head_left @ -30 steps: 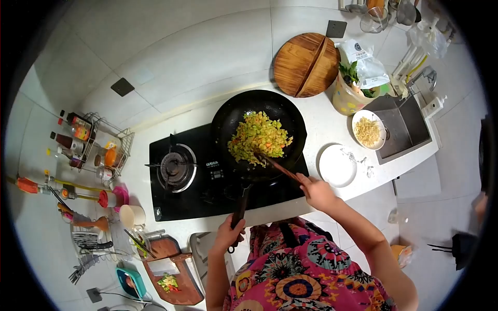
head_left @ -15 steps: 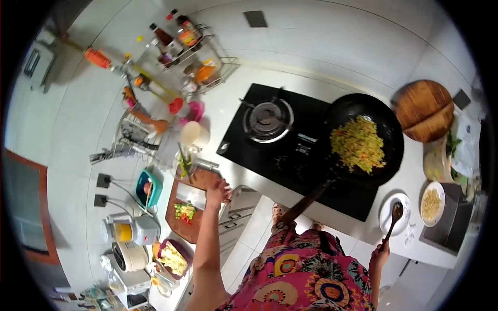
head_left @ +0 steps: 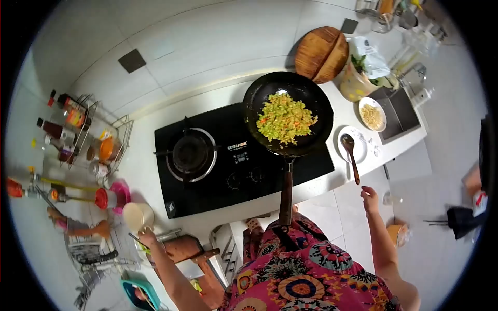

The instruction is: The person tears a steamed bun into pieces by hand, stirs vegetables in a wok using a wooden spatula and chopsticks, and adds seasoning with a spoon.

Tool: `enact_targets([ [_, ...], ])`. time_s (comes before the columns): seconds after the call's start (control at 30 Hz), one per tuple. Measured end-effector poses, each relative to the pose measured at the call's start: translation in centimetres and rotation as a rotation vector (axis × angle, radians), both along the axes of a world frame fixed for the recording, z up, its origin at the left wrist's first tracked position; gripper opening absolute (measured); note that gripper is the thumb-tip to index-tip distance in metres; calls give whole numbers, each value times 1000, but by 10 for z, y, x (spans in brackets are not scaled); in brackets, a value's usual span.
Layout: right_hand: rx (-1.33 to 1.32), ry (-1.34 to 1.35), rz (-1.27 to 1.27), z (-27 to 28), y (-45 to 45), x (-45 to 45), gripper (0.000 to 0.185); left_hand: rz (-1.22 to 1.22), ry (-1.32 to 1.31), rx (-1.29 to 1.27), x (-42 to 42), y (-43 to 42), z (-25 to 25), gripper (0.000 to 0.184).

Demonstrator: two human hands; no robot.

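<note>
My left hand point(head_left: 148, 238) is closed at the handle of a cream mug point(head_left: 137, 216) at the counter's left end. Near the front edge on the right, my right hand point(head_left: 369, 200) has its fingers apart and holds nothing. Just beyond its fingertips is the handle end of a dark wooden spoon point(head_left: 352, 159), whose bowl rests on a white plate point(head_left: 362, 136). A black wok point(head_left: 254, 128) of chopped green and orange food point(head_left: 286, 119) sits on the stove's right side, its handle toward my body; neither hand touches it.
The bare left burner point(head_left: 191, 154) is beside the wok. A bottle rack point(head_left: 89, 132) stands left. The cutting board point(head_left: 210, 293) with a cleaver lies front left. A bowl of pale food point(head_left: 372, 116), the sink point(head_left: 399, 123), a bin point(head_left: 355, 86) and a wooden lid point(head_left: 321, 54) are at the right.
My left hand has left the wok handle and moved left, past the cutting board, to the mug. My right hand has laid the spoon on the plate and let go. The view has swung left and back.
</note>
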State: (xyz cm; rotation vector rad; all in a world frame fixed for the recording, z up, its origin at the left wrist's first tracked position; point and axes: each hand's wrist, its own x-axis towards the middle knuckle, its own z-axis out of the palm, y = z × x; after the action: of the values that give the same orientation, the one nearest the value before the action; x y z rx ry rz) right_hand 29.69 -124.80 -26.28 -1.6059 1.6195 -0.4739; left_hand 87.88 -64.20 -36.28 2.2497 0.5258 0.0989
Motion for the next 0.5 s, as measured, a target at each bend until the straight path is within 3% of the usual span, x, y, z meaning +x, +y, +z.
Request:
enact_targets([
  [0.03,-6,-49,12,8,15,4,24,-43,-9,243,16,18,-17,47],
  [0.1,89,-59,-56,42,46,29,21,-278,4,390,29,33,-29,33],
  [0.17,74,-111,-33,57,65,42,18,31,279,-4,23,12,-9,25],
  [0.2,63,-136,-21,63,72,47,16,-3,265,-89,15,0,5,21],
  [0.3,39,-281,112,75,88,73,12,54,156,-744,1,-20,11,16],
  [0.33,58,-279,147,89,95,89,12,-51,-5,-703,-10,-38,25,23],
  [0.43,13,-378,307,110,114,125,12,-111,-45,-863,-29,-56,57,20],
  [0.5,-39,-399,476,124,129,151,14,-294,-61,-916,-57,-73,92,12],
])
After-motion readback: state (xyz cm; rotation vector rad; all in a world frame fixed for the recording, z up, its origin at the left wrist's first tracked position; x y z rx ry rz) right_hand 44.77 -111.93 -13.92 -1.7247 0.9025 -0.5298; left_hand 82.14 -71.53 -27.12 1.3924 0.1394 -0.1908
